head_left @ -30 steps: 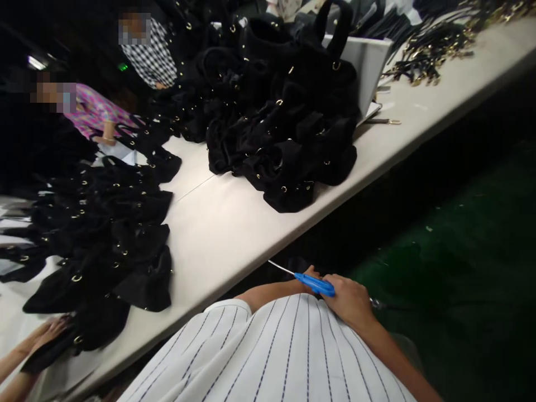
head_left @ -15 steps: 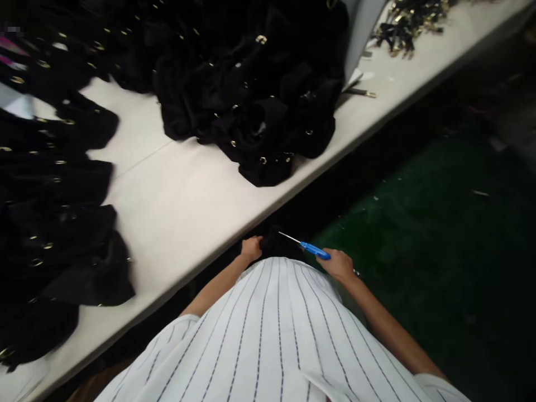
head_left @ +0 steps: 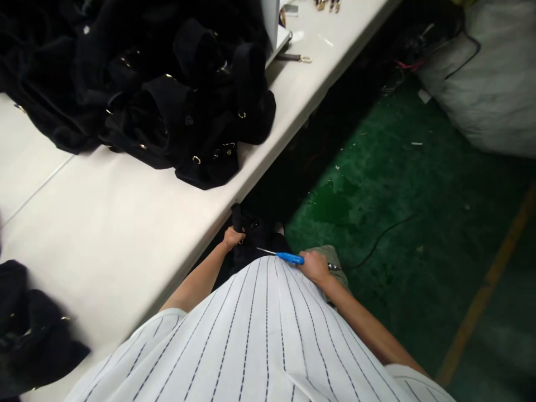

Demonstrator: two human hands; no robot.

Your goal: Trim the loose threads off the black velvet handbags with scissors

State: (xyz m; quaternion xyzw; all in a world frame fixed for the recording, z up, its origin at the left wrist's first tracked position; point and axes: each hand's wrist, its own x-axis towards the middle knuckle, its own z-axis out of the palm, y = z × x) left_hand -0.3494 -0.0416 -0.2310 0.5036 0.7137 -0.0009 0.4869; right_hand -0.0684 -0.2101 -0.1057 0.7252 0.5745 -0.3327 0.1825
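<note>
My right hand [head_left: 314, 267] is closed around a tool with a blue handle and a thin metal tip [head_left: 288, 257], held in front of my striped shirt with the tip pointing left. My left hand [head_left: 231, 238] is closed on a black bag [head_left: 251, 237] that hangs in my lap just below the edge of the white table [head_left: 125, 223]. The tool's tip lies close above the bag. A pile of black bags with gold rings [head_left: 167, 95] rests on the table beyond my hands.
More black bags [head_left: 29, 329] lie at the table's near left. A strap with a gold clasp [head_left: 295, 57] sits at the far end. To the right is a green floor [head_left: 419, 223], a large white sack [head_left: 481, 89] and a loose cable [head_left: 381, 237].
The view has swung down and to the right; the people across the table are out of sight. My left hand has taken hold of the black bag in my lap. The blue tool stays in my right hand.
</note>
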